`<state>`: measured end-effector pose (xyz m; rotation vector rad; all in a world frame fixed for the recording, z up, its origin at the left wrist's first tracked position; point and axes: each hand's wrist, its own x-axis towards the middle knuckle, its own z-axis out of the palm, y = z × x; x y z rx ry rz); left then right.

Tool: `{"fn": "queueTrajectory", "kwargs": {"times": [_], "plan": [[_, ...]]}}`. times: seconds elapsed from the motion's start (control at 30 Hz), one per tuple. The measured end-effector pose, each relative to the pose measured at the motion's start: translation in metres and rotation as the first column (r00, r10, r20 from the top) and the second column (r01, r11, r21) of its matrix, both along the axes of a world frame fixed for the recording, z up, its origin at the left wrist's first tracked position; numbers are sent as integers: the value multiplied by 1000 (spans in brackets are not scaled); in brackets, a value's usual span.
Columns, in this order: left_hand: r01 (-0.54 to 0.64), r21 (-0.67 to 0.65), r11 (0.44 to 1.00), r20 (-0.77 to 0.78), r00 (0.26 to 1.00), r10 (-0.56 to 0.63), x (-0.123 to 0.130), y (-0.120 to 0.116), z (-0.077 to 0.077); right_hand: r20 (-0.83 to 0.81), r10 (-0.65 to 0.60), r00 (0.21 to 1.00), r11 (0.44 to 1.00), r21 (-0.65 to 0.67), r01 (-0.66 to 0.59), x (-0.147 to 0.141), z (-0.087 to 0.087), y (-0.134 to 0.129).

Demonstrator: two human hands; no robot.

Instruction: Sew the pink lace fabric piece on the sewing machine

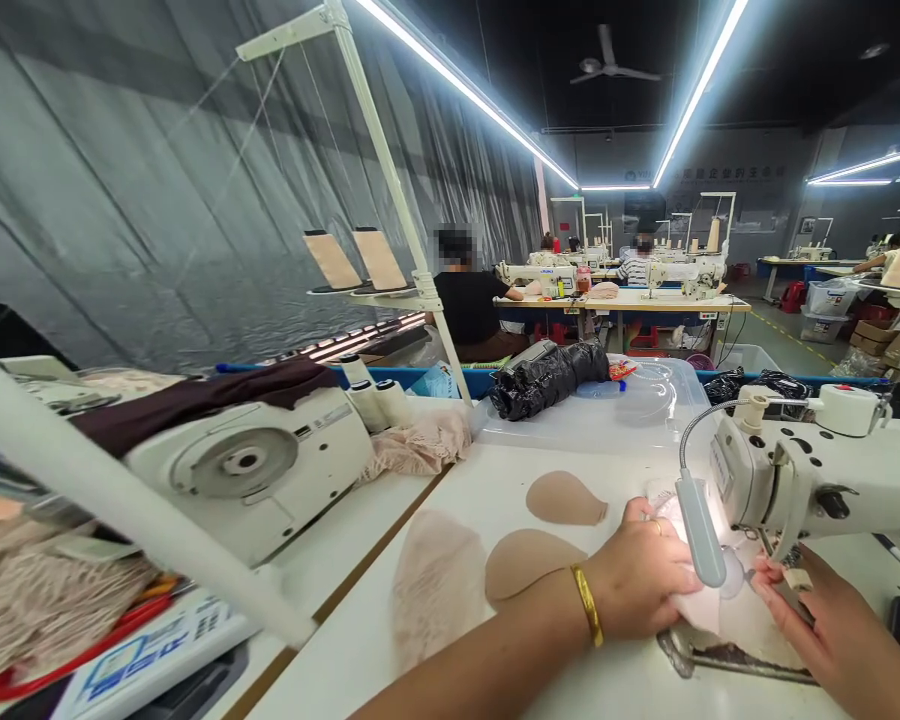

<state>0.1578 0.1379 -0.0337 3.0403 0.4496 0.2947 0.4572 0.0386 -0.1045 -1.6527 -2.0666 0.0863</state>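
Observation:
My left hand [645, 575], with a gold bangle and a ring, presses curled fingers onto a pale pink fabric piece [701, 610] under the sewing machine's [817, 470] lit work area. Close to the needle area, my right hand [825, 615] has its fingertips drawn together; what they pinch is too small to make out. A grey gooseneck lamp [700, 530] hangs between the hands and covers part of the fabric. Left of my left hand lie two beige cup-shaped pieces, the upper piece [562, 497] and the lower piece [529, 568], beside a pale lace piece [439, 580].
A second sewing machine [270, 465] stands at the left, with dark cloth on top. A white thread-stand pole [397, 190] rises beside it. A black plastic-wrapped bundle [547, 378] rests on a clear plastic lid [656, 400] behind the table. Co-workers sit farther back.

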Motion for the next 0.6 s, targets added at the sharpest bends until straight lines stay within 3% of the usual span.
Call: {"fn": "queueTrajectory", "kwargs": {"times": [0.17,0.33,0.43,0.6], "plan": [[37,32,999,22,999,-38,-4,-11,-1,55,185,981,980,63,-189,-14,23,-5],[104,21,994,101,989,-105,-5,-28,-6,5,411,912,912,-7,-411,-37,52,-10],[110,38,993,93,989,-114,-4,-35,-11,0,444,896,895,-42,-443,-42,54,-9],[40,125,991,94,994,-52,3,-38,-14,36,394,918,919,-15,-394,-40,39,-8]]}}
